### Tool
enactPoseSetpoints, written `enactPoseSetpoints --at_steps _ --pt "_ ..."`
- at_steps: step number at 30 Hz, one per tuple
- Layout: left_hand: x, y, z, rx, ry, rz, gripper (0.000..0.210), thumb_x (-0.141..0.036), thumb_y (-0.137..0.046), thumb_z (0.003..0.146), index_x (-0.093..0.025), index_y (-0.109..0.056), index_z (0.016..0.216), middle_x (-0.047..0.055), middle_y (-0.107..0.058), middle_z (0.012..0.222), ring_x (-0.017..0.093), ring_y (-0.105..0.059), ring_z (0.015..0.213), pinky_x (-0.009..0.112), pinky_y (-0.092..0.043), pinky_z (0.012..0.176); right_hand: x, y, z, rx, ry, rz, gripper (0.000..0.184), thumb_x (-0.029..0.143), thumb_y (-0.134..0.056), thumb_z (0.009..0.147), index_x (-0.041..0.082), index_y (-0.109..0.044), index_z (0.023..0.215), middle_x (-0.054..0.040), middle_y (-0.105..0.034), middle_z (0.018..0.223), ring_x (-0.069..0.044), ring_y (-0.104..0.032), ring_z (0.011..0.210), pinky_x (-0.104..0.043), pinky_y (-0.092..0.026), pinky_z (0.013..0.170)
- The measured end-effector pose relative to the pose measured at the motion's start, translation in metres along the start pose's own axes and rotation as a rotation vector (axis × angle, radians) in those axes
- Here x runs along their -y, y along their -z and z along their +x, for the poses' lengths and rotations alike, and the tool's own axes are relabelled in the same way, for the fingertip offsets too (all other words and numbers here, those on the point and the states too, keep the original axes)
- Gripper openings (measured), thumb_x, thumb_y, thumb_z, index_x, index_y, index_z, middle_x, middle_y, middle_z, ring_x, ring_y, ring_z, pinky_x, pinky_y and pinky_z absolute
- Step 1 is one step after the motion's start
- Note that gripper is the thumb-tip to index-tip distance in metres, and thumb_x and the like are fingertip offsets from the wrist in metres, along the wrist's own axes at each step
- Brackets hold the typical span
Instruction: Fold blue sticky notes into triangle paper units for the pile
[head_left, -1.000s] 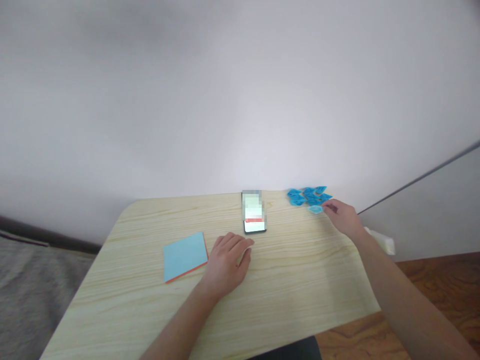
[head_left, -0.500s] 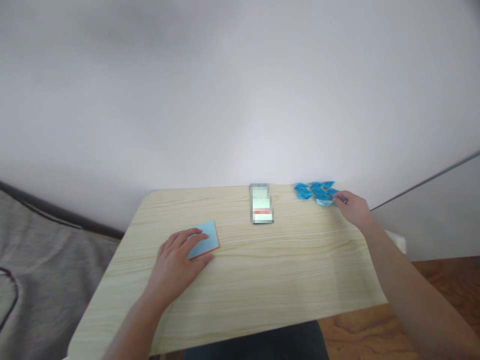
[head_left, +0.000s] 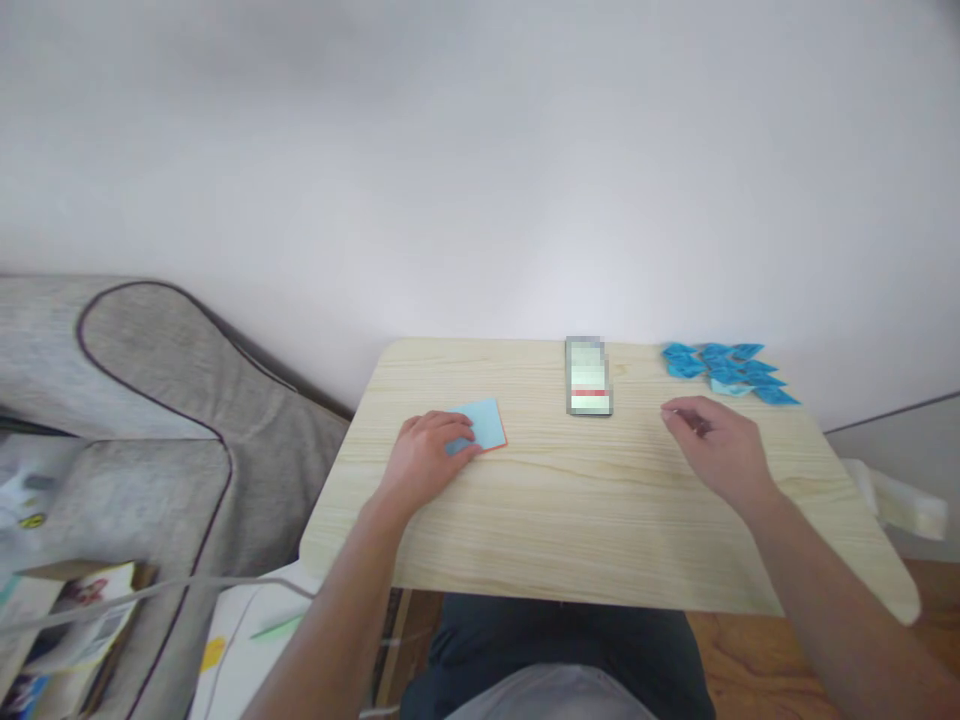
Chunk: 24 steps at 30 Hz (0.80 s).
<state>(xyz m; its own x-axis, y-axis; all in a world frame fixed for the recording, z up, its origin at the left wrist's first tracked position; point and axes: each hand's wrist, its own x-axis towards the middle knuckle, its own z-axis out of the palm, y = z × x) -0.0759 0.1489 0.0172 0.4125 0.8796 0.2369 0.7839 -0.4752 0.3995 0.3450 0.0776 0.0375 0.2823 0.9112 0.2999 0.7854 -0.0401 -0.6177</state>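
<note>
On the left part of the table, my left hand (head_left: 429, 455) rests at a square stack of light blue paper (head_left: 484, 422) with an orange edge. Its fingers bend over the top and the thumb sits at the near edge, closed on the stack's left side. My right hand (head_left: 716, 445) hovers over the right part of the table, fingers curled in and thumb tip close to the index, with nothing visible between them. Just beyond it lie several folded blue paper pieces (head_left: 720, 362), grouped at the back right, one showing a paler face.
A phone (head_left: 589, 378) with a lit, blurred screen lies at the back middle of the wooden table (head_left: 570, 520). Behind stands a white wall (head_left: 480, 180). To the left are a grey sofa (head_left: 277, 430) and a box of papers (head_left: 82, 610); a pale cable (head_left: 187, 582) crosses there.
My right hand has let go of a folded blue piece in the group and drawn back toward me. My left fingers have curled in more on the paper stack. The view has turned left.
</note>
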Motion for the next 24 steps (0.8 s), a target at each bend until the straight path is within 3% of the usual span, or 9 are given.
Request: enactPoseSetpoints --at_steps 4,7,10,12,16,24 --pt "-0.008 0.000 -0.002 -0.007 0.003 0.035 0.017 -0.037 -0.070 0.086 -0.030 -0.075 0.101 0.003 -0.074 0.119 0.027 -0.065 0.113 0.049 -0.044 0.103 0.053 -0.044 -0.027 0.191 0.102 0.160 0.020 0.037 -0.060 0.094 0.024 -0.074 0.099 -0.0018 -0.074 0.083 -0.016 -0.064 0.068 -0.030 -0.049 0.064" --pt "-0.011 -0.002 -0.003 -0.018 0.025 0.028 0.028 -0.035 -0.071 0.085 -0.030 -0.072 0.112 0.004 -0.072 0.121 0.028 -0.062 0.117 0.047 -0.044 0.104 0.095 -0.085 -0.034 0.327 0.306 0.120 0.019 0.030 -0.057 0.096 0.023 -0.073 0.104 -0.0039 -0.073 0.090 -0.018 -0.066 0.082 -0.032 -0.051 0.077" --pt "-0.010 -0.004 -0.002 -0.057 0.067 0.051 0.044 -0.038 -0.074 0.082 -0.030 -0.067 0.124 0.005 -0.067 0.131 0.030 -0.057 0.125 0.048 -0.044 0.106 0.127 -0.123 -0.029 0.352 0.394 0.104 0.020 0.031 -0.059 0.096 0.023 -0.073 0.107 -0.0062 -0.073 0.097 -0.021 -0.063 0.098 -0.036 -0.048 0.091" --pt "-0.006 -0.003 -0.002 -0.071 0.110 0.083 0.057 -0.044 -0.078 0.078 -0.031 -0.063 0.131 0.006 -0.063 0.137 0.033 -0.053 0.128 0.050 -0.042 0.106 0.139 -0.141 -0.024 0.364 0.424 0.074 0.022 0.032 -0.064 0.092 0.023 -0.073 0.110 -0.0076 -0.071 0.099 -0.024 -0.060 0.101 -0.039 -0.047 0.091" --pt "0.002 0.000 -0.003 -0.055 0.188 0.117 0.072 -0.057 -0.080 0.072 -0.029 -0.060 0.135 0.010 -0.060 0.140 0.037 -0.050 0.129 0.055 -0.039 0.106 0.143 -0.155 -0.021 0.361 0.430 0.009 0.026 0.035 -0.069 0.088 0.023 -0.074 0.110 -0.0096 -0.068 0.101 -0.028 -0.057 0.103 -0.043 -0.044 0.089" --pt "0.005 0.002 -0.005 -0.069 0.196 0.127 0.064 -0.055 -0.078 0.076 -0.030 -0.061 0.132 0.009 -0.062 0.135 0.035 -0.052 0.126 0.053 -0.039 0.104 0.137 -0.155 -0.031 0.340 0.434 -0.033 0.027 0.040 -0.064 0.093 0.026 -0.073 0.113 -0.0089 -0.065 0.100 -0.028 -0.055 0.102 -0.042 -0.041 0.087"
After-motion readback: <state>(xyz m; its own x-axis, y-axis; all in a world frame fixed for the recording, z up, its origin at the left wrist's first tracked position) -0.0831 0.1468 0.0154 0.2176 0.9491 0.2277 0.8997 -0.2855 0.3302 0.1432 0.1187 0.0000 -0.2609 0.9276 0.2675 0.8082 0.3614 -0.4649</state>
